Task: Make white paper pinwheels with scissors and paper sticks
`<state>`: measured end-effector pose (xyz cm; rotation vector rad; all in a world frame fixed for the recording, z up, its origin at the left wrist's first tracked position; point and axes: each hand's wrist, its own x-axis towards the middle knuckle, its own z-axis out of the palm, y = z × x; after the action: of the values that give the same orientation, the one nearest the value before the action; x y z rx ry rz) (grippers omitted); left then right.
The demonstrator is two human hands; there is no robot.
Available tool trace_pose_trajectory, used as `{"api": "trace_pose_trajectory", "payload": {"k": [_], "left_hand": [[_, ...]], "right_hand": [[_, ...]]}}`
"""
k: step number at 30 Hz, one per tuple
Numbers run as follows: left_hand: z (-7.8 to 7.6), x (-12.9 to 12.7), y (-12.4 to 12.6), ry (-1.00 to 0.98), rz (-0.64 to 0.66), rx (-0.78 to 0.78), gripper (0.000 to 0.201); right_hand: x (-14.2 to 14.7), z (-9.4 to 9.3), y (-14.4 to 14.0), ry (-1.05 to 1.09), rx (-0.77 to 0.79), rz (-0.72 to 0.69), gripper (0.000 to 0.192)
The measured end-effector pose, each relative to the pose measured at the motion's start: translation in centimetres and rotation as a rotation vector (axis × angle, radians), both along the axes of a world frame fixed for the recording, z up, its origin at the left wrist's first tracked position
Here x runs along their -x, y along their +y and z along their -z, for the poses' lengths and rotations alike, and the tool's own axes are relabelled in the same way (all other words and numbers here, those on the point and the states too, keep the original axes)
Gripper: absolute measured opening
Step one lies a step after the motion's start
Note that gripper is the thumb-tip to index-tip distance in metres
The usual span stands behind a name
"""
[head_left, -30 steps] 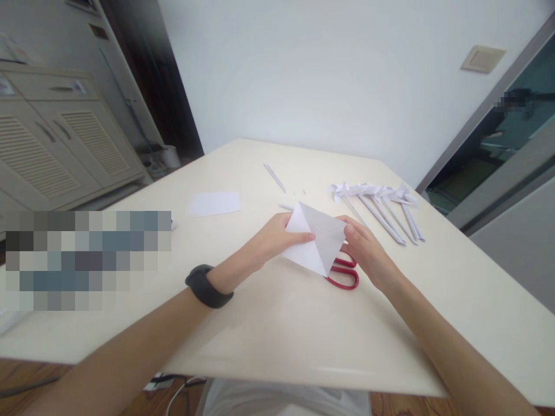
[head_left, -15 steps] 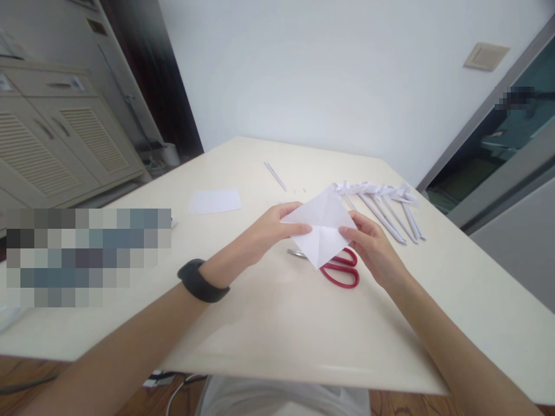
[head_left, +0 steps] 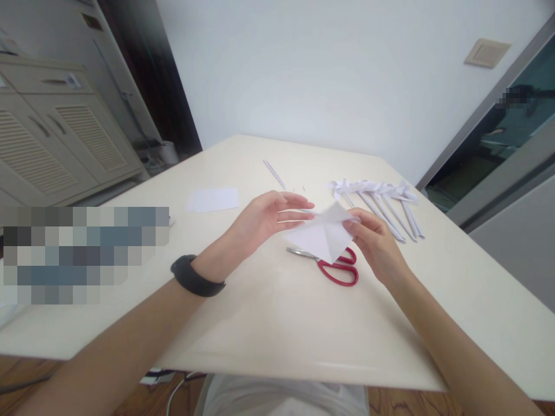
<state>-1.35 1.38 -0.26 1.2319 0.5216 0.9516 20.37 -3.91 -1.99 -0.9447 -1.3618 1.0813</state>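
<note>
The left hand (head_left: 264, 218) has opened, now spread beside the paper (head_left: 325, 234); right hand (head_left: 375, 238) pinches its corner; scissors (head_left: 341, 266) lie below.

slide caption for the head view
Right hand holding a creased paper sheet over red-handled scissors, left hand open nearby.

Your bare forearms, the left forearm (head_left: 139, 326) and the right forearm (head_left: 451, 329), reach forward from the lower corners and angle in toward each other. Your left hand (head_left: 255, 222) is loose, its fingers (head_left: 297, 216) stretched out and slightly parted, pointing across at your right hand (head_left: 377, 240). That one is curled, its thumb and bent fingers drawn together in a pinch. Your hands are near each other but not touching.
</note>
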Motion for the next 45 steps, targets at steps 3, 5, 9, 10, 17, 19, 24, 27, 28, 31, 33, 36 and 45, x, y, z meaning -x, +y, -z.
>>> {"api": "trace_pose_trajectory", "payload": {"k": [3, 5, 9, 10, 17, 19, 24, 27, 28, 31, 33, 36, 45], "left_hand": [[-0.1, 0.2, 0.2, 0.125, 0.070, 0.086, 0.039], [-0.2, 0.2, 0.0, 0.275, 0.105, 0.044, 0.036], [0.0, -0.2, -0.6, 0.475, 0.176, -0.100, 0.024], [0.0, -0.4, -0.8, 0.496, 0.189, -0.107, 0.023], [0.1, -1.2, -1.3, 0.581, 0.218, -0.068, 0.020], [0.1, -1.3, -1.4, 0.583, 0.210, -0.053, 0.017], [0.2, -1.3, -1.3, 0.558, 0.143, -0.048, 0.015], [0.3, -1.2, -1.1, 0.491, 0.056, -0.070, 0.018], [0.4, -1.1, -1.1, 0.466, 0.019, -0.082, 0.019], [0.4, -1.1, -1.0, 0.419, -0.076, -0.103, 0.021], [0.4, -1.1, -1.0, 0.407, -0.116, -0.112, 0.021], [0.3, -1.1, -1.1, 0.416, -0.172, -0.141, 0.021], [0.5, -1.2, -1.1, 0.395, -0.183, -0.179, 0.023]], "right_hand": [[0.1, 0.0, -0.1, -0.071, -0.042, -0.026, 0.018], [0.3, -0.1, -0.3, -0.105, -0.062, -0.038, 0.020], [0.6, -0.3, -0.4, -0.167, -0.110, -0.063, 0.021], [0.6, -0.3, -0.4, -0.185, -0.127, -0.064, 0.021], [0.7, -0.1, -0.5, -0.299, -0.216, -0.027, 0.020], [0.9, -0.1, -0.7, -0.311, -0.213, -0.016, 0.020], [1.2, -0.3, -0.8, -0.239, -0.170, 0.051, 0.024], [0.9, -0.3, -0.6, -0.213, -0.104, 0.106, 0.017], [0.9, -0.3, -0.5, -0.213, -0.078, 0.102, 0.020], [0.8, -0.4, -0.4, -0.237, 0.009, 0.043, 0.024], [0.8, -0.4, -0.4, -0.269, 0.053, 0.002, 0.023], [0.8, -0.3, -0.4, -0.302, 0.069, -0.005, 0.018], [0.8, -0.4, -0.4, -0.353, 0.130, -0.041, 0.013]]}}
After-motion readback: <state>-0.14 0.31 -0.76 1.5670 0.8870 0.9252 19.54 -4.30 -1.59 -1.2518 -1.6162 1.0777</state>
